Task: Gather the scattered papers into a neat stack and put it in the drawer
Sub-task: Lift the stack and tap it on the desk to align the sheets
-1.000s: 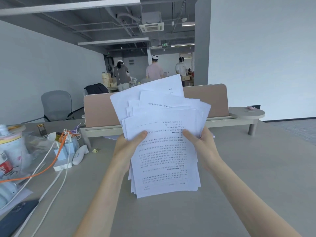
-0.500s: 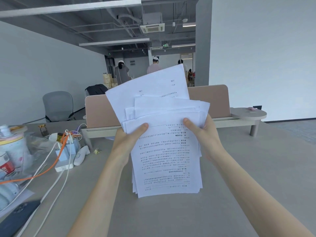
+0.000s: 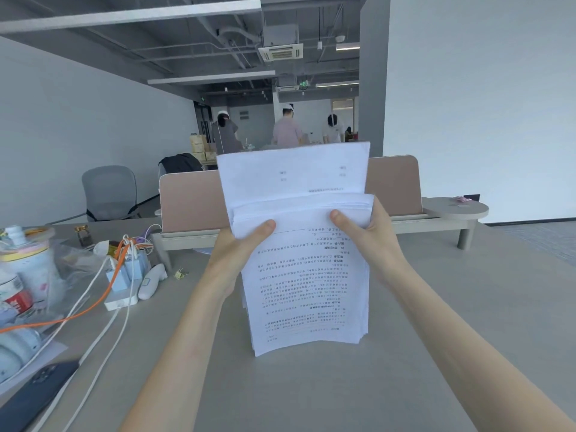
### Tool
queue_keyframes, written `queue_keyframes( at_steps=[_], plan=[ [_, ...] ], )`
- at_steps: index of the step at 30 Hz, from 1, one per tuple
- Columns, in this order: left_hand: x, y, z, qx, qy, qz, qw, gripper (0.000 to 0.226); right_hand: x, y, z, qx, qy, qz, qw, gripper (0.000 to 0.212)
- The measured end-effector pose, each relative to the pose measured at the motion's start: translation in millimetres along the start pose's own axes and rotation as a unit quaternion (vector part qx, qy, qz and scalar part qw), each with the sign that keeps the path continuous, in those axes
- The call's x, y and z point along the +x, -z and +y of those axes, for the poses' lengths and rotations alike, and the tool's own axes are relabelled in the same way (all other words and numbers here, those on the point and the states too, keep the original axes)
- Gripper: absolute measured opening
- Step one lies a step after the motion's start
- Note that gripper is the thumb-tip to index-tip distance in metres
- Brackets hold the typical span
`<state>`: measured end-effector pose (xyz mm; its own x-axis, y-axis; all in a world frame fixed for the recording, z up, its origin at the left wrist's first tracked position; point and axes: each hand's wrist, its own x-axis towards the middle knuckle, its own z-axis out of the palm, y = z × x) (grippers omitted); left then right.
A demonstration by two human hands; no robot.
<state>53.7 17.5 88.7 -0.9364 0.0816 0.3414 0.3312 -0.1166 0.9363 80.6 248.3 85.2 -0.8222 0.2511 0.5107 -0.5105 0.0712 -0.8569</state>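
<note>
Head view: I'm gripping the papers [image 3: 304, 275] upright on the desk [image 3: 436, 338], left hand [image 3: 237, 254] and right hand [image 3: 371, 238] clasping both sides (one sheet sticking up); squaring unfinished, drawer unseen.

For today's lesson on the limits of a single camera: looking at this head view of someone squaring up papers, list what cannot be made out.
- Drawer: nowhere in the head view.
- Fingers of the left hand and right hand: behind the paper stack; only thumbs show.
- Printed text: too small and blurred to read.
- Stack's bottom edge: touching the desk or held above it, unclear.
- Phone: cut by the left edge.
</note>
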Motion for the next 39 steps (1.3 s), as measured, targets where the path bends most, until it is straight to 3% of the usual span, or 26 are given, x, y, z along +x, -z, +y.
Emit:
queue_keyframes(
  at_steps=[12, 18, 28, 33, 39],
  plan=[
    [-18.6, 2.6, -68.3, -0.032, 0.115, -0.012, 0.993, 0.041, 4.0, 5.2, 17.2, 0.021, -0.035, 0.000, 0.999, 0.044],
    [-30.4, 3.1, -99.0, 0.007, 0.140, -0.004, 0.990, 0.023, -5.6, 9.1, 36.2, 0.032, -0.072, -0.007, 0.997, 0.039],
    [-36.5, -8.8, -109.1, -0.050, 0.155, -0.005, 0.987, 0.036, -31.5, 0.2, 70.8, 0.087, -0.124, 0.005, 0.989, 0.037],
    [-34.6, -3.3, -98.7, -0.056, 0.116, -0.012, 0.992, 0.021, -14.2, 8.6, 53.1, 0.008, -0.069, 0.007, 0.998, 0.042],
    [-26.2, -4.9, -86.5, -0.043, 0.093, 0.015, 0.995, 0.013, 14.6, 13.9, 6.9, -0.152, 0.127, 0.010, 0.980, 0.074]
  ],
)
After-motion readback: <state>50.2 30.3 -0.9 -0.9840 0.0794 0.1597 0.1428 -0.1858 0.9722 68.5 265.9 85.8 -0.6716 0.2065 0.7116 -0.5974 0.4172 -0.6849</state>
